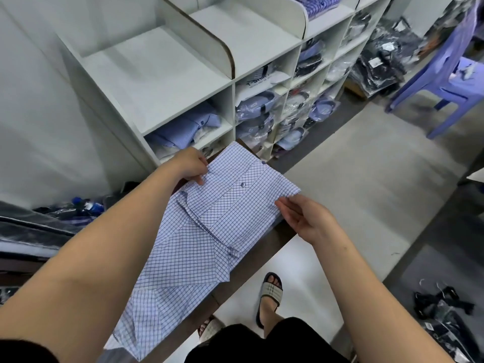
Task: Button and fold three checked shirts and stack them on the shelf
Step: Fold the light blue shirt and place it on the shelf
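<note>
Folding step: the blue-and-white checked cotton shirt lies along the dark surface edge. Left hand pinches its far side; right hand, fingers loose, touches the near corner. Next, probably fold the tail upward.

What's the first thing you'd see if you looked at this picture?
Right in the middle, a blue-and-white checked shirt lies folded on a dark table edge, with the left hand pinching its far side and the right hand at its near-right edge. Behind it stands a white shelf with cubbies full of bagged shirts.
</note>
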